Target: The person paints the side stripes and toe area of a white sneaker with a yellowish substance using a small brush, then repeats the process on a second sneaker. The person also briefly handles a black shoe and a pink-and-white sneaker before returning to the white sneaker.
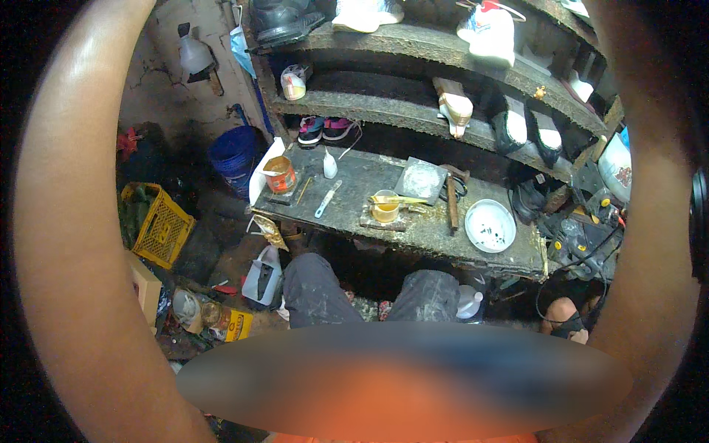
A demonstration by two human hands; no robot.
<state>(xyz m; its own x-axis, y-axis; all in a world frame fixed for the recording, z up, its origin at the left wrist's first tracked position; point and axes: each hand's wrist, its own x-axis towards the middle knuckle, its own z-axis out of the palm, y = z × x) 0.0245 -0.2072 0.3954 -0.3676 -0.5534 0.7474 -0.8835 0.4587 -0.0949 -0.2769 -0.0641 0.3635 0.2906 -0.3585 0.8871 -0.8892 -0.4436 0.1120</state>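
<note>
Both my arms are raised: my left arm (66, 221) curves up the left side and my right arm (650, 266) up the right. Neither hand shows in the picture. In front of my knees is a low, worn workbench (340, 221). On it are an orange-labelled tin (279, 177), a small white squeeze bottle (329, 164), a knife-like tool with a pale handle (326, 201) and a yellow cup (385, 212) with a brush (402, 199) across its top. Farther right lie a pale square slab (421, 181), a hammer (452, 199) and a white bowl (490, 226) holding small dark bits.
Shelves (384, 103) above the bench carry shoes, among them a white sneaker (491, 33). A blue bucket (236, 159) and a yellow crate (166, 227) stand at the left. Cables and dark clutter (583, 240) lie at the right, near another person's bent limb (565, 317).
</note>
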